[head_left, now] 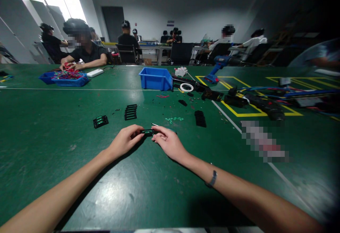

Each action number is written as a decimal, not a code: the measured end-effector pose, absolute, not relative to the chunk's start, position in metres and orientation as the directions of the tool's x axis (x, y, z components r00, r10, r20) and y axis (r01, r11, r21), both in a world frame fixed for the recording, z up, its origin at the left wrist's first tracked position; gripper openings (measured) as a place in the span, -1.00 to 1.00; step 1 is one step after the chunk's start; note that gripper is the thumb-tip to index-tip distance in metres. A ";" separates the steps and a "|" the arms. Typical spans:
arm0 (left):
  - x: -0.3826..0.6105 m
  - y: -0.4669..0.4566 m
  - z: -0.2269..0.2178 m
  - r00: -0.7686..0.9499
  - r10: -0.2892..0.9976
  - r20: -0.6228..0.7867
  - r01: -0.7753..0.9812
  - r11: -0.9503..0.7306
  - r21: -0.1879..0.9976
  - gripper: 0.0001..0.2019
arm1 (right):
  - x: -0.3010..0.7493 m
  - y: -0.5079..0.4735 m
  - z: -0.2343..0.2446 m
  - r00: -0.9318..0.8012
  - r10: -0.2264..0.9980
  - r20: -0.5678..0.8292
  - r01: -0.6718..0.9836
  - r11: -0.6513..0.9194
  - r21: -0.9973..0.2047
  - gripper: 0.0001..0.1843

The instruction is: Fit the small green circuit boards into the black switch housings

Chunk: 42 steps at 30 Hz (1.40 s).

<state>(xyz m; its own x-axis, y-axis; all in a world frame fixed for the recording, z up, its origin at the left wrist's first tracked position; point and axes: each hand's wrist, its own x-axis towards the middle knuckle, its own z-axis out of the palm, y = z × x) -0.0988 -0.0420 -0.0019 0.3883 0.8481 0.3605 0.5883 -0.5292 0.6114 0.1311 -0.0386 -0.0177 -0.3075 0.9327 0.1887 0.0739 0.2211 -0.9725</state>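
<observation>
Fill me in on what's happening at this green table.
A person has a small black frame with green showing in it between both hands: the left hand grips one end, and the right hand is at the other, a slim metal rod jutting out beside it. Beyond the hands lie loose green pieces, with more black frames to their left. Across the table, a co-worker is handling coloured wires over blue bins.
</observation>
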 end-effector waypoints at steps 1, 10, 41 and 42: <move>-0.099 -0.042 -0.002 0.390 0.849 0.356 0.588 -0.527 0.613 -0.73 | 0.131 -0.039 -0.017 -0.309 0.932 0.191 0.082 0.226 -0.971 -0.56; -0.099 -0.042 -0.003 0.396 0.853 0.340 0.589 -0.521 0.618 -0.73 | 0.131 -0.041 -0.015 -0.309 0.924 0.224 0.140 0.277 -0.951 -0.61; -0.099 -0.041 -0.004 0.400 0.874 0.275 0.599 -0.476 0.643 -0.73 | 0.130 -0.041 -0.018 -0.313 0.899 0.307 0.208 0.380 -0.901 -0.64; -0.099 -0.041 -0.004 0.400 0.874 0.276 0.599 -0.477 0.643 -0.73 | 0.130 -0.041 -0.018 -0.315 0.896 0.314 0.201 0.387 -0.900 -0.65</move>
